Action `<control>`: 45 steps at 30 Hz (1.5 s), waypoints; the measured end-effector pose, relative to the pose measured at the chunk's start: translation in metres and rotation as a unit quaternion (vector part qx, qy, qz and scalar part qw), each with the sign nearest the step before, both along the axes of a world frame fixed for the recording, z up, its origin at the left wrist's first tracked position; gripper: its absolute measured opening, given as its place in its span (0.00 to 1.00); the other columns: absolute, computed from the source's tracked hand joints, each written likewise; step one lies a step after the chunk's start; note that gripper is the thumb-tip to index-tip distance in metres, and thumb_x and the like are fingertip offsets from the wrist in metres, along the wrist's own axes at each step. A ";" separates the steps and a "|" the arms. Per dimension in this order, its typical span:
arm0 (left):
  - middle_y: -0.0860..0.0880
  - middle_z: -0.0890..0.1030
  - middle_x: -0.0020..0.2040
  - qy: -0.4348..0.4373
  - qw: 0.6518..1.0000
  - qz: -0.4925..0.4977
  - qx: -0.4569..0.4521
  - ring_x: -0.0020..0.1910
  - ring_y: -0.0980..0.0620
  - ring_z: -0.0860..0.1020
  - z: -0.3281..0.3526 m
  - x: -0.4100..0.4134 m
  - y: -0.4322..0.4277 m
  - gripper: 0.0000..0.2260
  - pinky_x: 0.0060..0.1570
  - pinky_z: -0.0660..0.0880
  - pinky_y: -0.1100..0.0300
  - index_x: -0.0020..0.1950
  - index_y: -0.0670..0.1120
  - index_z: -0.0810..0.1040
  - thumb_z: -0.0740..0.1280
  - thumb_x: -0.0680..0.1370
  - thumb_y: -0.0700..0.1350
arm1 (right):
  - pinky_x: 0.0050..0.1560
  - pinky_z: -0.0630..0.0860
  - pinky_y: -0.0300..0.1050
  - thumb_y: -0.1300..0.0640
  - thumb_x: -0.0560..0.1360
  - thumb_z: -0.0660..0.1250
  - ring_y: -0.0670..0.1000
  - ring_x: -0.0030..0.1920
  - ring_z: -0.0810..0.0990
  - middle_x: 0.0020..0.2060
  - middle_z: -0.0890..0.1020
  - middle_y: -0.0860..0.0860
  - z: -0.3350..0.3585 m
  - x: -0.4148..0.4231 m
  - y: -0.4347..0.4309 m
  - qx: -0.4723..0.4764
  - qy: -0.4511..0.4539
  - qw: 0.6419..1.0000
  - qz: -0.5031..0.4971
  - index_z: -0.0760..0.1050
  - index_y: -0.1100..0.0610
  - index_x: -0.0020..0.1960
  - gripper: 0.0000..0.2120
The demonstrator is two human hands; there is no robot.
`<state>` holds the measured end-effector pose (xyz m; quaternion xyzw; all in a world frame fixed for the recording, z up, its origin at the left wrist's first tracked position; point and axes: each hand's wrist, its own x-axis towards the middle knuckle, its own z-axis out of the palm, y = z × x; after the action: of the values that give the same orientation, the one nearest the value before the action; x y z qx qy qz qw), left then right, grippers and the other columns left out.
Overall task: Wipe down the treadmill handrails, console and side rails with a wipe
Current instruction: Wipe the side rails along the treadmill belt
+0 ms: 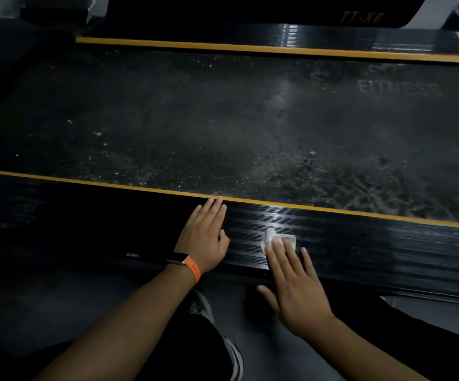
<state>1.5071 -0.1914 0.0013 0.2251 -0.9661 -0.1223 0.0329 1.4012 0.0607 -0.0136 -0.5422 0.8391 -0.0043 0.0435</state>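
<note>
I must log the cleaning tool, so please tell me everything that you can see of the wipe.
The wipe is a small white piece, crumpled, like thin paper or cloth. It lies on the black ribbed side rail nearest the person. The straight fingers of the right hand press on it and hide part of it. Nothing else touches it.

dim overall | glare streaks on near side rail (360, 243) | left edge black | wide-angle edge bending
</note>
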 end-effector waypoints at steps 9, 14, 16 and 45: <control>0.43 0.67 0.79 -0.006 1.000 0.001 -0.007 0.81 0.46 0.61 0.001 -0.001 0.001 0.29 0.79 0.59 0.46 0.77 0.39 0.69 0.54 0.79 0.49 | 0.79 0.53 0.62 0.36 0.83 0.54 0.55 0.85 0.48 0.84 0.55 0.54 -0.002 0.026 -0.022 -0.012 0.003 0.997 0.082 0.56 0.57 0.84 0.37; 0.42 0.65 0.80 -0.024 1.000 0.005 -0.012 0.81 0.45 0.59 0.001 -0.003 0.003 0.29 0.80 0.57 0.46 0.79 0.39 0.67 0.51 0.80 0.49 | 0.78 0.58 0.63 0.37 0.82 0.56 0.56 0.84 0.53 0.84 0.55 0.54 -0.002 -0.015 0.046 0.010 0.026 0.999 0.037 0.58 0.57 0.84 0.37; 0.42 0.64 0.81 -0.036 0.999 0.006 -0.019 0.81 0.44 0.59 0.001 -0.004 0.004 0.30 0.80 0.57 0.45 0.79 0.39 0.66 0.51 0.79 0.50 | 0.76 0.60 0.65 0.38 0.83 0.56 0.57 0.84 0.55 0.84 0.56 0.54 -0.003 -0.018 0.058 0.011 0.022 1.000 0.016 0.58 0.58 0.84 0.36; 0.43 0.63 0.81 -0.033 0.999 0.016 -0.005 0.82 0.46 0.58 0.003 -0.020 0.023 0.31 0.80 0.56 0.45 0.80 0.40 0.66 0.50 0.79 0.51 | 0.81 0.51 0.61 0.32 0.84 0.48 0.54 0.84 0.51 0.85 0.53 0.52 0.000 -0.031 -0.004 0.002 -0.033 0.999 -0.028 0.52 0.54 0.86 0.38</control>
<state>1.4867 -0.1684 0.0043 0.2441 -0.9635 -0.1096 0.0038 1.3706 0.0563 -0.0131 -0.5180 0.8521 -0.0212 0.0721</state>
